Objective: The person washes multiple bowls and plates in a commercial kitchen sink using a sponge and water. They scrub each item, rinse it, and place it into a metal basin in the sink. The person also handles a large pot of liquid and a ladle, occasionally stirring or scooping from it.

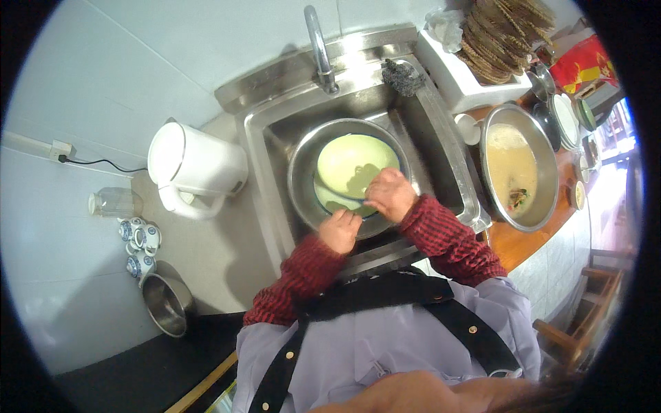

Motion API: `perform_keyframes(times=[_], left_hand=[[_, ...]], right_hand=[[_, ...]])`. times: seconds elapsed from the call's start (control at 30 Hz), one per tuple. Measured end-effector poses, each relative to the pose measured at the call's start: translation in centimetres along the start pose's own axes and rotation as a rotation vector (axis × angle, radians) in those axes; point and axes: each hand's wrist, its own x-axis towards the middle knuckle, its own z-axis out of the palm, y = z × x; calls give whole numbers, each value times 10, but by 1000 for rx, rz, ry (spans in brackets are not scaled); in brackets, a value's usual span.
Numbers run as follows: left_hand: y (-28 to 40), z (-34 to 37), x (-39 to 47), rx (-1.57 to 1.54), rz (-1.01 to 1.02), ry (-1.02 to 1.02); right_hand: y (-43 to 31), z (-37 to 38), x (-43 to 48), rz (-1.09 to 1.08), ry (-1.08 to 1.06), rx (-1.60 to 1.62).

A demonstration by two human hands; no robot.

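A large steel basin (301, 193) sits in the stainless steel sink (258, 155). In it are two pale green bowls with dark blue rims, the upper bowl (346, 160) overlapping the lower bowl (328, 199). My right hand (391, 195) grips the near right rim of the upper bowl. My left hand (341, 229) is at the near rim of the lower bowl, its fingertips bent over the edge; whether it grips firmly is hard to tell. The chrome faucet (320, 51) stands behind the basin, and a dark scouring pad (404, 77) lies on the sink's back right corner.
Left of the sink stand a white electric kettle (211, 162), a glass jar (116, 202), small blue-and-white teapots (147, 237) and a steel pot (168, 304). To the right are a white foam box (449, 77) and a steel basin of cloudy liquid (511, 160) on a wooden counter.
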Motion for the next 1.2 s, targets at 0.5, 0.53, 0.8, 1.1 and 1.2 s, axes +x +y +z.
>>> perform_keyframes(times=[0.5,0.53,0.8,1.1,1.2], left_hand=[[8,8,-20,26,110,-97],[8,6,-23,-17,34,-25],[-10,-8,-60,-1694,-1498,89],[-13,-35,-64,-1370,-1595,367],[-20,-45,-61,-1405,-1594,404]], right_hand=[[48,36,-51,1334,-142,1526],[50,45,-53,1393,-91,1528],[37,88,-45,1080,-348,884],[94,143,-17,767,-435,183],[114,172,-2,529,-671,-371]])
